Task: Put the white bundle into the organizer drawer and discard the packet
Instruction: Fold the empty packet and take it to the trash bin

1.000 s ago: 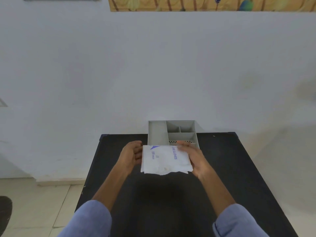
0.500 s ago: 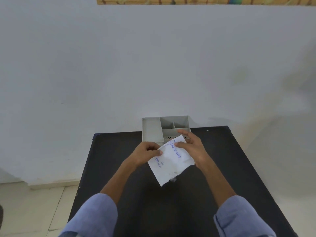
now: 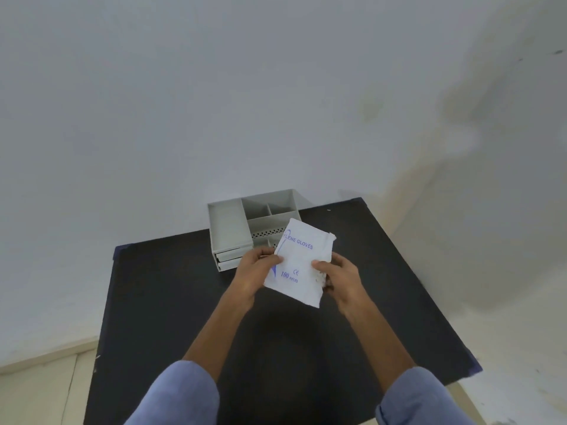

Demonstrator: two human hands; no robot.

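Both hands hold a white packet [image 3: 299,265] with blue print reading "GLOVES" and "100 pieces", raised above the black table [image 3: 184,302]. My left hand [image 3: 257,271] pinches the packet's left edge. At the packet's torn right edge is my right hand [image 3: 337,274], where crumpled white material shows. Just behind the packet stands a grey organizer [image 3: 233,228] with open top compartments and two shut drawers at its front left. The packet hides the organizer's front right part.
The table's far edge meets a white wall [image 3: 276,102]. Tiled floor [image 3: 46,388] lies to the left of the table and pale floor to the right. My blue sleeves [image 3: 178,397] fill the bottom of the view.
The packet has turned from a steep tilt to a more upright hold, its print now facing me. My head view has swung, so table and organizer appear rotated. Both hands keep their hold.
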